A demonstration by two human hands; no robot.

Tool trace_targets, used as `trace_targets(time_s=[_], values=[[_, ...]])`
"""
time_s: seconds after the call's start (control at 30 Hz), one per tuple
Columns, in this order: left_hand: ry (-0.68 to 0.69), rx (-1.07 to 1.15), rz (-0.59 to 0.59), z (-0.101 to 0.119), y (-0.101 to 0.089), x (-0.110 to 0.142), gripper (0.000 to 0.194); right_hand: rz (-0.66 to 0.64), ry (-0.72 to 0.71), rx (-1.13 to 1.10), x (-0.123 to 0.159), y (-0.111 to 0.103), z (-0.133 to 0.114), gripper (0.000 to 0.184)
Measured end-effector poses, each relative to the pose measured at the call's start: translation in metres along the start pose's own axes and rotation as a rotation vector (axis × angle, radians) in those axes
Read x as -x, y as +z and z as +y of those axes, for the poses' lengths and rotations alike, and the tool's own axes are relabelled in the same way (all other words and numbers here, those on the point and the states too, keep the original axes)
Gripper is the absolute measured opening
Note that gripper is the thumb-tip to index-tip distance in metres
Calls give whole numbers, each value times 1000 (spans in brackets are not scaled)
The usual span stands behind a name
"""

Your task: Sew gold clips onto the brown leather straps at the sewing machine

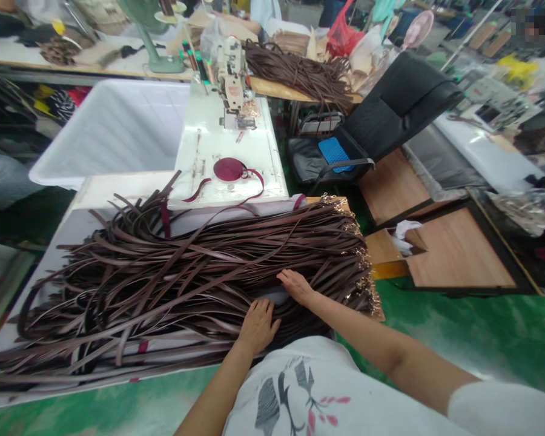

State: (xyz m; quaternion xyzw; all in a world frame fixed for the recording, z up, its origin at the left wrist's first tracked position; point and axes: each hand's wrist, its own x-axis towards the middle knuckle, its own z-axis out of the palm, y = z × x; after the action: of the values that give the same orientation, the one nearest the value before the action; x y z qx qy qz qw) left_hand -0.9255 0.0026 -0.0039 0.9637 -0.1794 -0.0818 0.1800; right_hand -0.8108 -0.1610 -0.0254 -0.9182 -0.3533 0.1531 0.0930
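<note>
Both hands lie flat on the straps [200, 272]: left hand [257, 327] fingers spread, right hand [296, 286] fingers together. Advise separating one strap cleanly near the clasps [366, 266].

Straps [200, 266]: dark brown, gold-tone clasps at right ends. Table [72, 233] under them pale grey. Tape roll [229, 169] maroon. Sewing machine [231, 75] cream. Tub [113, 127] far left white. Chair [390, 112] black, blue cushion [335, 151]. Floor [458, 327] green. Shirt [313, 393] white, grey-and-red print.

Bright even daylight; soft shadows; edges warped, blurred; centre sharp.
</note>
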Motion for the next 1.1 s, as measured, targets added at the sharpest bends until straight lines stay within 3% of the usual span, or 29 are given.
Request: trace_targets(time_s=[0.27, 0.53, 0.77, 1.1], values=[[-27, -13, 26, 1, 7, 3, 39, 14, -24, 80, -2, 5, -8, 12], [-24, -15, 27, -3, 10, 5, 40, 35, 50, 137, 0, 10, -11, 18], [-23, -12, 31, -1, 7, 5, 40, -36, -66, 156, 6, 13, -7, 10], [-26, -11, 27, -3, 9, 6, 41, -38, -91, 175, 6, 9, -8, 11]])
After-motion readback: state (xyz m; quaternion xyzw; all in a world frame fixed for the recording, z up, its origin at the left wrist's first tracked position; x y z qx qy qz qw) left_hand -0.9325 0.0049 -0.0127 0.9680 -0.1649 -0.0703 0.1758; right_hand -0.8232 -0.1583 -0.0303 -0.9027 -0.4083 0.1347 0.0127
